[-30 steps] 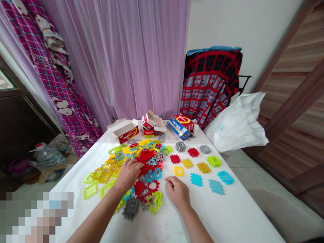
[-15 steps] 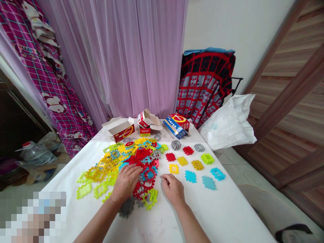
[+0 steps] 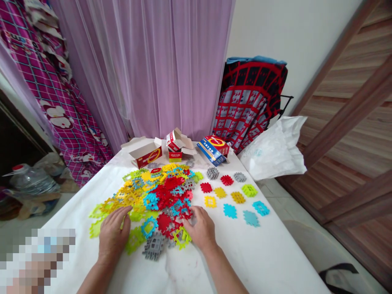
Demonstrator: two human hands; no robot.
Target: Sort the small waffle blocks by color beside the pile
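Note:
A large pile of notched plastic pieces in red point(image 3: 163, 222), yellow point(image 3: 134, 192), green, blue and gray lies mid-table. My left hand point(image 3: 114, 228) rests at the pile's left front, fingers bent and apart over green pieces point(image 3: 134, 240). My right hand point(image 3: 199, 226) is at the pile's right edge, its thumb and fingers apart beside red pieces and a green frame piece point(image 3: 182, 237). Nothing is seen held in either hand. Between the hands lie a blue ring-like piece point(image 3: 149, 227) and a gray stack point(image 3: 153, 246).
Separate pieces, such as a blue one point(image 3: 230, 211) and a yellow frame point(image 3: 210, 201), lie spaced out on the right. Opened boxes point(image 3: 150, 154) and a blue-red box point(image 3: 214, 149) stand at the back. A white bag point(image 3: 272, 151) is at the right edge.
My left hand has moved left, off the red pieces, uncovering blue ones. My right hand has shifted left to the pile's edge, and its fingers have opened.

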